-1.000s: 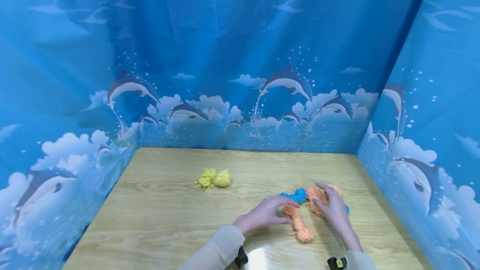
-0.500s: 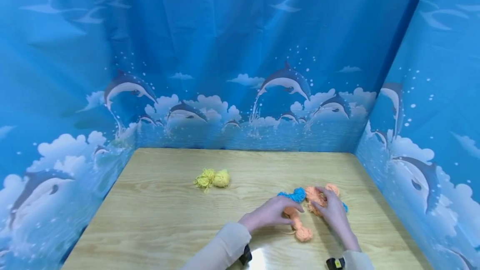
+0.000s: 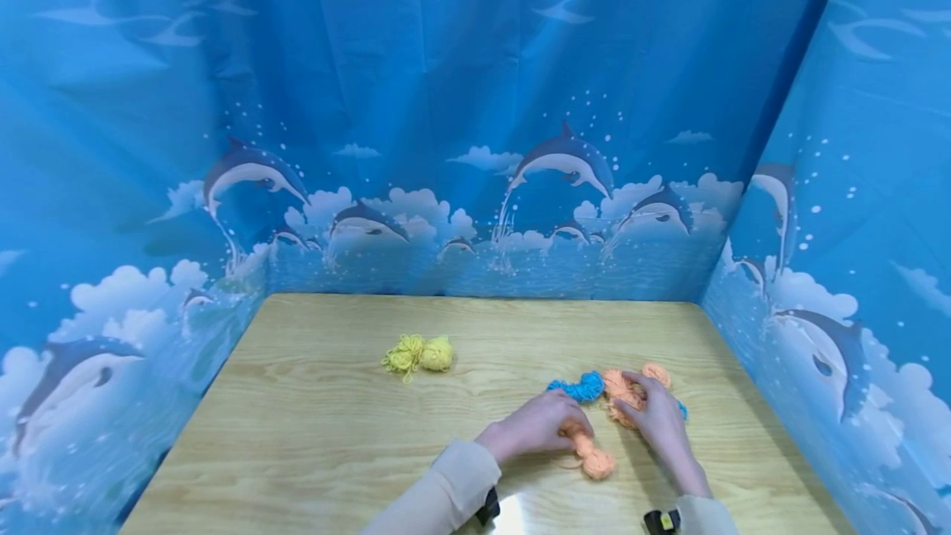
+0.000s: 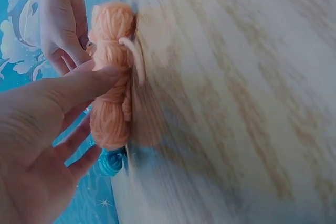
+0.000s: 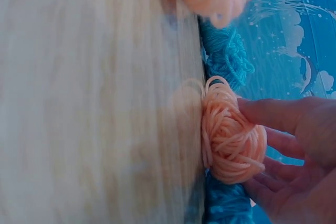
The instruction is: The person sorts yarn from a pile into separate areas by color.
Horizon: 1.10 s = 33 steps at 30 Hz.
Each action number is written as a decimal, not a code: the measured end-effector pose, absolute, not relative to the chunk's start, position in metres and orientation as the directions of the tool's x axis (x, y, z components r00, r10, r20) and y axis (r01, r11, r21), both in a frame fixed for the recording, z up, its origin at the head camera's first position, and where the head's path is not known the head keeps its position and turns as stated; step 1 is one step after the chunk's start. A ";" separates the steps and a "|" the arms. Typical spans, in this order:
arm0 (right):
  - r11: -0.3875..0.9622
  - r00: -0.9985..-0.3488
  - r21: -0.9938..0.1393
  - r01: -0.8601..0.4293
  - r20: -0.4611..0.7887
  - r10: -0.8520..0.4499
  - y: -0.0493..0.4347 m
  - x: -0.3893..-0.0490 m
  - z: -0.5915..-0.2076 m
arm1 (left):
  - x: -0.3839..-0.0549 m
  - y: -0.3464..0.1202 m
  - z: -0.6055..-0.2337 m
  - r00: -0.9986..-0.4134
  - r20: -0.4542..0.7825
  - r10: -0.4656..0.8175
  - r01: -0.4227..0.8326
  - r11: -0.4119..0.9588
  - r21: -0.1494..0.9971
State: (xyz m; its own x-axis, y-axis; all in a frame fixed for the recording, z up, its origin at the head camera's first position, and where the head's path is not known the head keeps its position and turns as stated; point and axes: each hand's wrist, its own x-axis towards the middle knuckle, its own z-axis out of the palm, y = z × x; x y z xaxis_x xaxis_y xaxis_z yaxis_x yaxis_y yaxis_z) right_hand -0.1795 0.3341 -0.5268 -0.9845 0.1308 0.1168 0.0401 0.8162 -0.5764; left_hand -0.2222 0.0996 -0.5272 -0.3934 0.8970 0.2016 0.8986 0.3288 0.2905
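- The peach-orange twisted yarn skein lies at the lower right of the frame in the head view, its far end under the left hand.
- The left fingers pinch this skein: in the left wrist view the thumb presses its middle from the near side, with the other fingers behind. A light grip there should suit soft yarn; squeezing harder could pull the twist loose.
- A loose pale yarn end sticks out beside the skein, at the upper middle of the left wrist view; keeping it free of the fingers would help avoid a snag.
- The right hand has thumb and fingers curled round a rounded peach-orange yarn bundle, near the middle right of the right wrist view. Its strands look loopy, so a broad, gentle hold seems safer than fingertips hooked into them.
- The bright blue yarn skein lies just beside that bundle; separating them slowly along the pale wood-grain worktop would guard against tangling.
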 end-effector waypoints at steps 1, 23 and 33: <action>0.816 -0.984 -0.577 0.042 0.116 0.133 0.334 -0.180 -0.527 | -0.222 0.099 -0.527 -0.395 0.199 0.897 0.898 0.332 0.288; 0.801 -0.963 -0.599 -0.004 0.219 0.159 0.333 -0.178 -0.531 | -0.224 0.074 -0.526 -0.540 0.174 0.823 0.726 0.351 0.591; 0.804 -0.970 -0.595 0.011 0.190 0.154 0.332 -0.180 -0.528 | -0.232 0.060 -0.523 -0.638 0.197 0.745 0.629 0.356 0.691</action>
State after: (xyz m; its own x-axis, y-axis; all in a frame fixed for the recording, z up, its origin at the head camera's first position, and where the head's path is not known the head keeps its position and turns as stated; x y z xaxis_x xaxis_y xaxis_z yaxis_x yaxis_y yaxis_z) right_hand -0.1796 0.3325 -0.5284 -0.9696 0.1539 0.1901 0.0110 0.8040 -0.5946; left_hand -0.2325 0.0601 -0.5232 -0.6378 0.7445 0.1971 0.6289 0.3557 0.6913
